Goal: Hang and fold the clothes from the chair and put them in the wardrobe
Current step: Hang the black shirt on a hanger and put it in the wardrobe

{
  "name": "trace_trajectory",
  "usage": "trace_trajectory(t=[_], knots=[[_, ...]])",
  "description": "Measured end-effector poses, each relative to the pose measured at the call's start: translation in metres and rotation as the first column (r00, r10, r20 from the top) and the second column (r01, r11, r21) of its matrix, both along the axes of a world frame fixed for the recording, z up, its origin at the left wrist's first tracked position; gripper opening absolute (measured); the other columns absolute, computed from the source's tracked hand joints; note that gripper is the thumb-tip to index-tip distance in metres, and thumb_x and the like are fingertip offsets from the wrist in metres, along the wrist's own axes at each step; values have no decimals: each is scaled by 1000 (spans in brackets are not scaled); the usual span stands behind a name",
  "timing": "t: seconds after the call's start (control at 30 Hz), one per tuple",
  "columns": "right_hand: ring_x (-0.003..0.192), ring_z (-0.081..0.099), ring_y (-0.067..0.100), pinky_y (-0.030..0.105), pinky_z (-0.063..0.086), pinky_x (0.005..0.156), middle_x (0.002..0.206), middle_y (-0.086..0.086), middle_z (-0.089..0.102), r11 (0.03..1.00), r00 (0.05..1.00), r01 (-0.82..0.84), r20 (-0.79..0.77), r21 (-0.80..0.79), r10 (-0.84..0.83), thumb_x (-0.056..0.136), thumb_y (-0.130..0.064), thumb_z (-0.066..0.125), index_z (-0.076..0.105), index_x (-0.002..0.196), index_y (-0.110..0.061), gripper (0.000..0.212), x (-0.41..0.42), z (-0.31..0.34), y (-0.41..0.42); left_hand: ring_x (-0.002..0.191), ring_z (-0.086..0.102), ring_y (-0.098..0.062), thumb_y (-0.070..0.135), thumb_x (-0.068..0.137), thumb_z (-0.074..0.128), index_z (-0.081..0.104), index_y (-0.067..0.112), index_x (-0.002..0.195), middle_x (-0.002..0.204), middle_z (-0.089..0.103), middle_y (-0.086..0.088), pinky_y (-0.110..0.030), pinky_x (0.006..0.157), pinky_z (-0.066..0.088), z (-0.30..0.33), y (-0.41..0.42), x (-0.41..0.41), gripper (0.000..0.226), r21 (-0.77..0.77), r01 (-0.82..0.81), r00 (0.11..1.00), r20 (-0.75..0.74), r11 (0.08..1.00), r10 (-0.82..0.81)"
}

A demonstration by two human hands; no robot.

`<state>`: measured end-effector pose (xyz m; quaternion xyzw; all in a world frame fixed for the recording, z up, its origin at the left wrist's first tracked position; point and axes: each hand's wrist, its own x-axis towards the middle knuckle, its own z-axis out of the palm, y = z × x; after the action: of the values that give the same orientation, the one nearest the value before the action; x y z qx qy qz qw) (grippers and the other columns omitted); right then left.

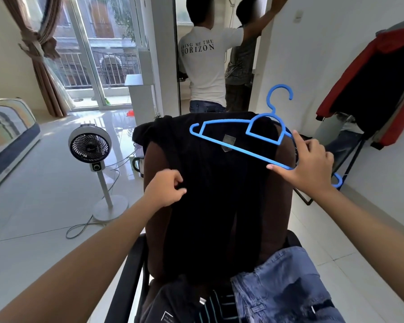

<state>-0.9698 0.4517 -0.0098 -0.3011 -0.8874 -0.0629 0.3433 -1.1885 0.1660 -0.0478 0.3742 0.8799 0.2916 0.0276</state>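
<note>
Denim garment on chair seat; left hand pinches black shirt, right hand seemingly grips blue hanger

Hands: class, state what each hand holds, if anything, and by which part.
Left hand pinches the black garment at its left edge. Right hand holds the blue hanger at its right end.

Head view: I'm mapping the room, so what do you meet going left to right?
Mattress → standing fan → left hand → black garment → right hand gripping the blue hanger → red jacket.
</note>
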Motion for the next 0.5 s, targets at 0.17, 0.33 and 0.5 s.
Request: trace_trajectory(t=[0.17,0.33,0.5], knots=[[82,51,29,39,38,72,95,14,52,1000,1000,-15,-21,27,15,62,-85,43,41,142,-16,106,-7,2,1,115,49,-29,32,79,71,44,22,134,132,40,-10,-44,93,49,30,29,-23,63,291,-247,941,-155,924,301],[84,52,29,41,40,74,97,14,53,997,1000,-20,-6,70,21,63,-86,42,41,142,-16,106,-12,2,2,120,45,-35,7,84,62,37,16,142,137,39,-13,-44,98,44,39,46,-46,64,172,-282,937,-161,944,310],[83,52,29,41,40,72,97,14,53,998,1000,-22,-5,64,22,63,-86,42,42,141,-15,105,-15,1,4,91,53,-33,-9,74,52,57,-1,115,102,49,-16,-34,77,46,35,39,-48,42,190,-232,927,-255,954,276]])
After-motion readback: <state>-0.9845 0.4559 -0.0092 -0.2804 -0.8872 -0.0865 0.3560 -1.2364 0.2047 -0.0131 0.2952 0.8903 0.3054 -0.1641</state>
